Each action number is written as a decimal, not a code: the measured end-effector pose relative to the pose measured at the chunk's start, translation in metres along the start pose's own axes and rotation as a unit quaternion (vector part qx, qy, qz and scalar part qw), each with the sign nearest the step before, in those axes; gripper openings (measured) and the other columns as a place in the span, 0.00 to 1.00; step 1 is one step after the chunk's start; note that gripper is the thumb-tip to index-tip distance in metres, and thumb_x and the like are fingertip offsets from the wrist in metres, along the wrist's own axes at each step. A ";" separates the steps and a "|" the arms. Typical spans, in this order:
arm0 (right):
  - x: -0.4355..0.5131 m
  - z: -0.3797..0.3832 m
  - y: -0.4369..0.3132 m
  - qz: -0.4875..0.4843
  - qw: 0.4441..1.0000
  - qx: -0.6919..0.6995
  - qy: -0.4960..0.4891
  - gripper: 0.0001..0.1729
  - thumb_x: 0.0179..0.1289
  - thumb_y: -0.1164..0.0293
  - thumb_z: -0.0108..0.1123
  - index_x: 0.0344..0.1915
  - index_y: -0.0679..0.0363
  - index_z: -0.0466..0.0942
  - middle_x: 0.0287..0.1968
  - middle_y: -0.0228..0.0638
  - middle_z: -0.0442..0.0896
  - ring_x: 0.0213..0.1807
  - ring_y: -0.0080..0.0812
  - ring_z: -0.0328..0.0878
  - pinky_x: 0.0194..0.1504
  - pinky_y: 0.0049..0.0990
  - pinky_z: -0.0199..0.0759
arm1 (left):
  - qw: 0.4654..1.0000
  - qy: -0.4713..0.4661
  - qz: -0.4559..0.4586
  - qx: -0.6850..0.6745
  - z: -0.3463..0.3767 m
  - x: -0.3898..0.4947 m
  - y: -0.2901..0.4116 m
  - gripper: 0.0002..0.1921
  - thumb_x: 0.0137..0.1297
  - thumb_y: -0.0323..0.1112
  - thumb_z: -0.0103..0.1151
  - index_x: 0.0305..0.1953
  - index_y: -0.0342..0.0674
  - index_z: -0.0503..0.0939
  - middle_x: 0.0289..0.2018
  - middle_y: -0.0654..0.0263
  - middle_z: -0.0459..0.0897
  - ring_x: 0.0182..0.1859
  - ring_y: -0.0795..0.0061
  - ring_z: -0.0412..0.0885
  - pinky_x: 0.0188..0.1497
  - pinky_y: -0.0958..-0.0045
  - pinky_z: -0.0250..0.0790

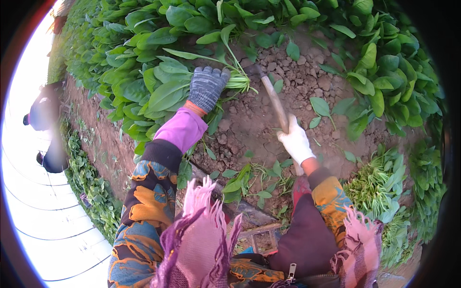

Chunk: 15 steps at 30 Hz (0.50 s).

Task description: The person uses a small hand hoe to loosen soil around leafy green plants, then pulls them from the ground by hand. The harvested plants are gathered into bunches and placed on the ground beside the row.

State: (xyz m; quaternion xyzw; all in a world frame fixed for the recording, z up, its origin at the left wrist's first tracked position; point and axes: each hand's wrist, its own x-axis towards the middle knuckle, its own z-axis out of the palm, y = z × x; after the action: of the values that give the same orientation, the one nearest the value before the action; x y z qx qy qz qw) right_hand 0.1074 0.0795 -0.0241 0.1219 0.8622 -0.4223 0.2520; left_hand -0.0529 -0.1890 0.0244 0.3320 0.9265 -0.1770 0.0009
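My left hand (208, 88), in a grey knitted glove, is closed around a bunch of leafy green plants, spinach by their look (171, 86). The pale stem ends stick out to the right of the fist. My right hand (296, 141), in a white glove, grips the wooden handle of a small hoe (274, 95). Its dark metal head touches or lies very close to the stem ends; the leaves partly hide the blade. Bare crumbly soil lies under the tool, with loose leaves scattered on it.
Dense leafy plants (389, 72) stand at the top and right. Cut bunches (374, 183) lie at lower right. A low wooden frame (261, 230) is near my legs. Two people (41, 111) are at the far left, beside a bright plastic wall (43, 216).
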 end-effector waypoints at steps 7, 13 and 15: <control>-0.020 -0.095 -0.055 -0.104 0.947 0.297 0.071 0.22 0.68 0.69 0.53 0.59 0.69 0.73 0.53 0.44 0.82 0.52 0.34 0.81 0.54 0.30 0.74 | 0.968 0.203 0.015 -0.146 -0.111 -0.012 0.029 0.28 0.47 0.32 0.64 0.55 0.45 0.79 0.39 0.62 0.83 0.42 0.58 0.80 0.46 0.57 0.71; -0.121 -0.159 -0.136 -0.155 0.870 0.464 0.053 0.20 0.73 0.68 0.52 0.59 0.66 0.74 0.49 0.36 0.83 0.46 0.23 0.81 0.49 0.24 0.75 | 0.900 0.356 -0.027 -0.248 -0.214 -0.046 0.048 0.30 0.43 0.30 0.64 0.54 0.41 0.79 0.42 0.57 0.83 0.43 0.51 0.79 0.47 0.53 0.70; -0.163 -0.172 -0.160 -0.202 0.869 0.449 0.037 0.21 0.72 0.67 0.55 0.59 0.68 0.73 0.46 0.35 0.83 0.43 0.24 0.81 0.45 0.23 0.76 | 0.905 0.368 -0.053 -0.205 -0.245 -0.067 0.051 0.28 0.45 0.31 0.64 0.54 0.41 0.80 0.41 0.57 0.83 0.43 0.52 0.79 0.48 0.53 0.69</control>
State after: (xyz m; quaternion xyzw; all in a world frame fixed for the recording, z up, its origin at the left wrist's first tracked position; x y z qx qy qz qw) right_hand 0.1206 0.1177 0.2587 0.0605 0.5939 -0.8009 0.0469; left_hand 0.0587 -0.1128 0.2453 0.3169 0.8928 0.1517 -0.2818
